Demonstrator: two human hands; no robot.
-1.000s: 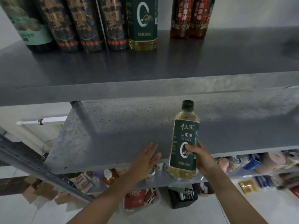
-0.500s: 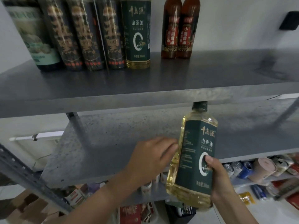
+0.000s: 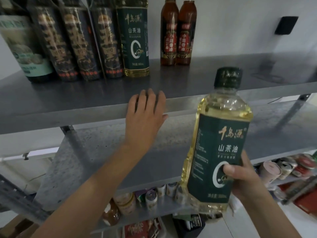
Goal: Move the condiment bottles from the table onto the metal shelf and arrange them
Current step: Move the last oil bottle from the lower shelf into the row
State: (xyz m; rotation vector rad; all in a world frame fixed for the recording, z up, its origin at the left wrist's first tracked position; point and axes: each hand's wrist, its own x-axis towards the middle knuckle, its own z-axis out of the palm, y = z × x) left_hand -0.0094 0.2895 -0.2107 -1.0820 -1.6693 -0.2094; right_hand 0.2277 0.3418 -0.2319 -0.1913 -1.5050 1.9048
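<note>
My right hand [image 3: 243, 179] grips the lower part of a clear oil bottle [image 3: 219, 138] with yellow oil, a dark green label and a dark cap, held upright in front of the top metal shelf [image 3: 223, 83]. My left hand [image 3: 145, 114] rests on that shelf's front edge, fingers laid over the lip. Standing along the back of the shelf are a matching green-label oil bottle [image 3: 135, 42], two slim red-brown bottles [image 3: 178, 33], three dark bottles with gold lettering [image 3: 80, 43] and a pale-green-label bottle [image 3: 25, 48] at far left.
Bare shelf surface lies right of the red-brown bottles. A second metal shelf [image 3: 120, 160] sits below. Cans and jars [image 3: 151, 198] crowd a lower shelf. A black box [image 3: 285, 24] is mounted on the white wall at right.
My right hand has raised the oil bottle from the second shelf level up to the top shelf. My left hand left the bottle's side and moved up onto the top shelf's edge.
</note>
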